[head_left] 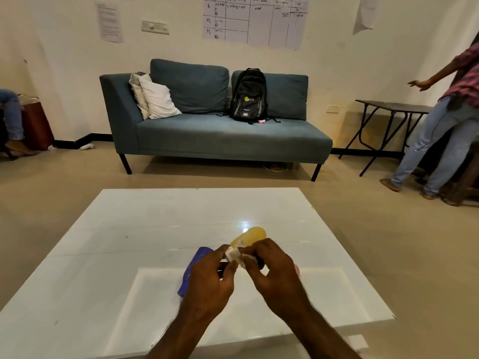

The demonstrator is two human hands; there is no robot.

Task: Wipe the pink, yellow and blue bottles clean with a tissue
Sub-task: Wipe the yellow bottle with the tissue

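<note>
Over the white table [129,242] my left hand [210,278] grips the near end of the yellow bottle [250,235], which is tilted away from me. My right hand [274,275] pinches a crumpled white tissue [234,252] against the bottle's side. The blue bottle [193,268] lies on the table just left of my left hand, partly hidden by it. A sliver of the pink bottle [297,270] shows behind my right hand.
A blue sofa [207,136] with pillows and a black backpack [249,95] stands beyond the table. A person [440,120] stands at the right by a dark folding table [388,110]. Another person's legs [11,117] show at far left.
</note>
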